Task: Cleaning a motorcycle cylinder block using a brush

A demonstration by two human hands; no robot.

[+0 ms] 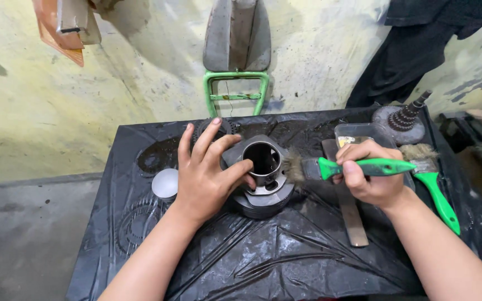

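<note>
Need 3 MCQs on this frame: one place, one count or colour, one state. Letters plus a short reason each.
1. Where does the small round metal disc lie?
A. Left of the left hand
B. Inside the cylinder
C. Under the right hand

2. How many green-handled brushes are in view?
A. One
B. Two
C. Three

3. What is the right hand doing?
A. Resting open on the black sheet
B. Closed around a brush handle, bristles at the cylinder
C. Lifting the flat metal file

Answers:
1 A: the disc sits on the black plastic sheet, just left of the left hand that steadies the metal cylinder part.
2 B: one brush is in the right hand; a second brush lies on the sheet to its right.
3 B: the fingers wrap the green handle and the bristles touch the cylinder's side; the flat file lies untouched below.
</note>
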